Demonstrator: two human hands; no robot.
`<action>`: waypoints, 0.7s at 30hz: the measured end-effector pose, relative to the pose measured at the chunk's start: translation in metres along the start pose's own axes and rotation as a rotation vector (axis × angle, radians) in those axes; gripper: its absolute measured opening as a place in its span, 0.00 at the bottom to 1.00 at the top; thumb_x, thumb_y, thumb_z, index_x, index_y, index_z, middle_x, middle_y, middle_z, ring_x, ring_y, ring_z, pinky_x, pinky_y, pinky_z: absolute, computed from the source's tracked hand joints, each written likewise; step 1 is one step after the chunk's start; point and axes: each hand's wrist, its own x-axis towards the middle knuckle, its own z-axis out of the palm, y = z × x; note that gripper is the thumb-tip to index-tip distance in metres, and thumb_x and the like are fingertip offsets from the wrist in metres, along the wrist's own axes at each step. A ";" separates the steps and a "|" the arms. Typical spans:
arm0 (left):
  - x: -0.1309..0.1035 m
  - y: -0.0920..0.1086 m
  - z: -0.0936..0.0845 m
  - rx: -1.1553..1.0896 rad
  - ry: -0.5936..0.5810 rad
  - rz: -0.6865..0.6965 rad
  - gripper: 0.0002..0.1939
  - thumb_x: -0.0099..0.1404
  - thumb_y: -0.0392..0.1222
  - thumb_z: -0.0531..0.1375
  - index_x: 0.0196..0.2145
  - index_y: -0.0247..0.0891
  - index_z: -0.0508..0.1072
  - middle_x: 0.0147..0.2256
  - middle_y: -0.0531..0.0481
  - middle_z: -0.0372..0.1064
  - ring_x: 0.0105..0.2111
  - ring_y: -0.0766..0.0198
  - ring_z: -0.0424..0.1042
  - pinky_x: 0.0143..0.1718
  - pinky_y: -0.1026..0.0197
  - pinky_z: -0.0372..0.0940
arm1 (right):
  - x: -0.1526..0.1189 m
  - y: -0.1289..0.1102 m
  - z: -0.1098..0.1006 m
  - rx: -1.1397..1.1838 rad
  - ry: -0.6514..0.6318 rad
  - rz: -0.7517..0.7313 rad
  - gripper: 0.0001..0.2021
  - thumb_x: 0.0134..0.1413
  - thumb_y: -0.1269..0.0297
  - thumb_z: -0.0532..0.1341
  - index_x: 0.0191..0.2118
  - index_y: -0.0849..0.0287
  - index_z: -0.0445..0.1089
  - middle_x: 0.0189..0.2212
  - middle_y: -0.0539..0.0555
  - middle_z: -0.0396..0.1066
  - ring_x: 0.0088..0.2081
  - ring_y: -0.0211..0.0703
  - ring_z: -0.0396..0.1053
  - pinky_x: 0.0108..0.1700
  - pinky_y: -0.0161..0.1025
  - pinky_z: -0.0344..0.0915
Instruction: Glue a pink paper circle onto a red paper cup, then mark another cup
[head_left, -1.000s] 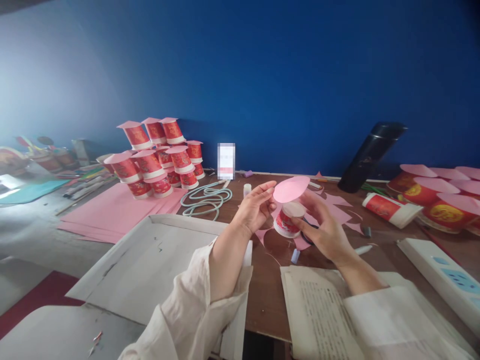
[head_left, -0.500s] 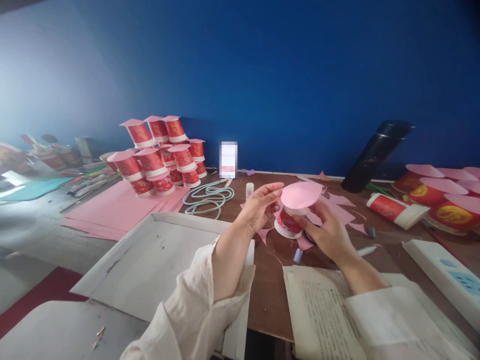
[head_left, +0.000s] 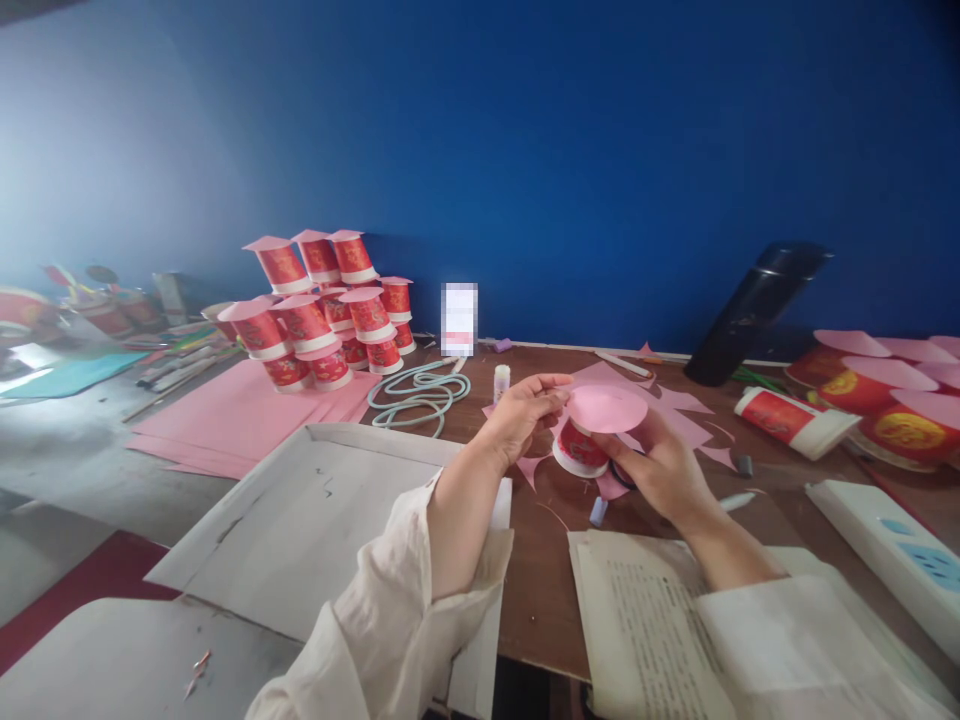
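1. While the right hand (head_left: pixel 664 465) grips a red paper cup (head_left: pixel 579 445), rim down over the brown table (head_left: pixel 536 570), the left hand's (head_left: pixel 521 415) bent fingers meet the edge of its pink disc (head_left: pixel 609 408); whether they pinch, I cannot tell.
2. Blurred pots (head_left: pixel 105 318) hold upright sticks (head_left: pixel 69 286).
3. A gold emblem (head_left: pixel 909 432) marks one right-side container; the booklet's (head_left: pixel 637 620) print is illegible.

Through my head view, I see a loose, creased cream left sleeve (head_left: pixel 382 610) with a wide open cuff; my paler right sleeve (head_left: pixel 795 635) has a broad cuff. Both hands (head_left: pixel 523 415) are bare.
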 end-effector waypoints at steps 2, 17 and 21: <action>0.000 0.000 -0.001 0.005 -0.003 -0.003 0.17 0.54 0.39 0.68 0.41 0.35 0.74 0.27 0.55 0.66 0.27 0.73 0.62 0.34 0.64 0.57 | -0.001 0.000 -0.001 -0.013 -0.007 0.001 0.23 0.53 0.52 0.66 0.54 0.51 0.69 0.53 0.55 0.73 0.54 0.54 0.70 0.58 0.53 0.63; -0.001 -0.001 -0.002 0.028 0.013 -0.028 0.16 0.55 0.37 0.67 0.42 0.35 0.74 0.29 0.53 0.67 0.27 0.72 0.63 0.33 0.65 0.57 | -0.003 0.000 -0.005 -0.040 -0.072 0.008 0.23 0.56 0.48 0.62 0.54 0.52 0.70 0.51 0.56 0.74 0.52 0.54 0.71 0.57 0.52 0.65; 0.000 -0.002 -0.003 0.033 0.011 -0.028 0.16 0.54 0.38 0.68 0.41 0.36 0.74 0.29 0.53 0.67 0.28 0.72 0.63 0.33 0.65 0.58 | -0.005 -0.008 -0.006 0.007 -0.102 0.026 0.23 0.56 0.49 0.62 0.54 0.53 0.70 0.49 0.56 0.75 0.52 0.54 0.71 0.57 0.53 0.65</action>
